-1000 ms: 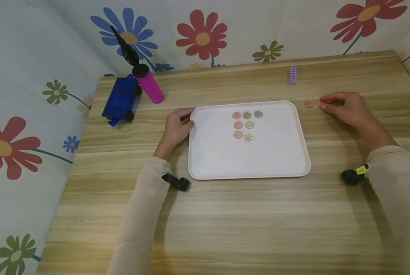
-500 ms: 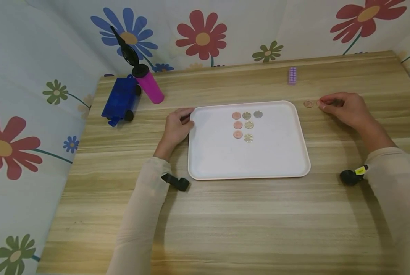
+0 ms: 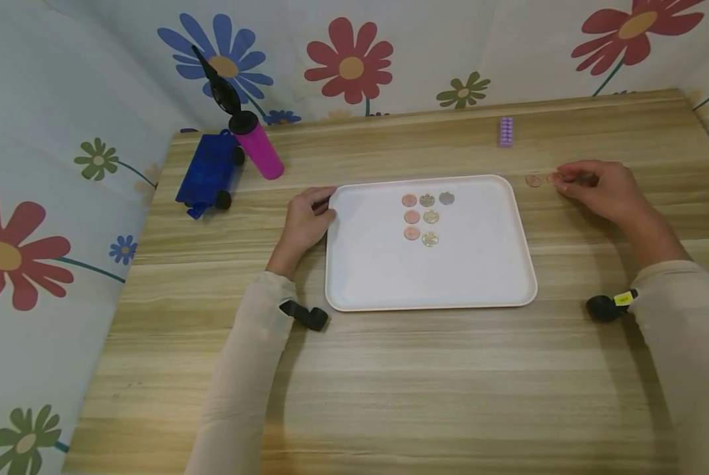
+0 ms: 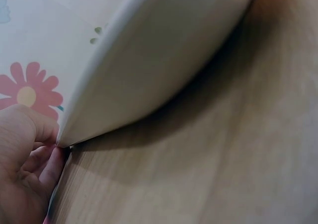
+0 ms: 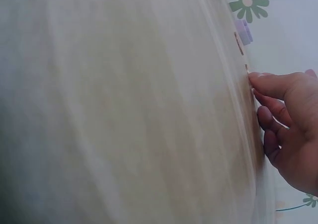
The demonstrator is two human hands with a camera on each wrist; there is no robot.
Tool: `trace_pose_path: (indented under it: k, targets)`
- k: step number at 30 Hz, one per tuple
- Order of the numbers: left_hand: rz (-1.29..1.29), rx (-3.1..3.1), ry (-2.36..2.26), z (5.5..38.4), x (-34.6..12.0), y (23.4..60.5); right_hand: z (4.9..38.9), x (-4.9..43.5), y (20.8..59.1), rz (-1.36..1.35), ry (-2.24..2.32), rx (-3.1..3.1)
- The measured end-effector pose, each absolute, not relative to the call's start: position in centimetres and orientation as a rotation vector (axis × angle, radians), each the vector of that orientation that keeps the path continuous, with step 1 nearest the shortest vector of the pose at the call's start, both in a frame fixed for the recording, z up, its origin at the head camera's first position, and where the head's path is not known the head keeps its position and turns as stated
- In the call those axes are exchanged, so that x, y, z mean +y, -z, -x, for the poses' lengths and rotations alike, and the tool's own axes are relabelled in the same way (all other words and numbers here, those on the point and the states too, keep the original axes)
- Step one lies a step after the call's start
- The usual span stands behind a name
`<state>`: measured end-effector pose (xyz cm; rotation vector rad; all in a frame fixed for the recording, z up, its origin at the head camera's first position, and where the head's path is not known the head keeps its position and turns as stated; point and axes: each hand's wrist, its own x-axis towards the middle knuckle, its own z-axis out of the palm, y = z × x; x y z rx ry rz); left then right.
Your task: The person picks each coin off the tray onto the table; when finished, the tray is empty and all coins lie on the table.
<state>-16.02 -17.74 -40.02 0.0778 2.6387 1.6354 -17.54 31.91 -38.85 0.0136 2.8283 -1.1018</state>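
My left hand [image 3: 304, 218] grips the upper left corner of a white rectangular tray [image 3: 449, 280]; thumb and fingers meet at its rim in the left wrist view. Several coins lie in columns on the tray: a copper coin [image 3: 411, 216] among the left ones, a gold-coloured coin [image 3: 430, 216] in the middle, and a single silver coin [image 3: 446, 198]. To the right of the tray, my right hand [image 3: 607, 188] pinches the edge of a copper coin [image 3: 553, 179] at table level, fingertips partly covering it. Another copper coin [image 3: 533, 180] lies just left of it.
A small purple studded block [image 3: 506, 132] stands behind the coins near the table's back edge. At the back left are a blue toy cart [image 3: 207, 170] with black wheels and a magenta bottle [image 3: 261, 152] with a black lid. Flowered cloth hangs behind the wooden table [image 3: 420, 389].
The right fingertips have shifted very slightly to the right, showing a little more of the copper coin. The left hand, tray and coins on it stay where they were.
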Motion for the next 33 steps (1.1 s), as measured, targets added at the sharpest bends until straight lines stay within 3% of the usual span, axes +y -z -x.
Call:
trace_pose_path:
  k: [33]
  targets:
    - [-0.076, 2.649, -1.616, 16.0, -17.7, 40.0, 16.7, 23.0, 35.1, 0.377, 1.3, 2.648]
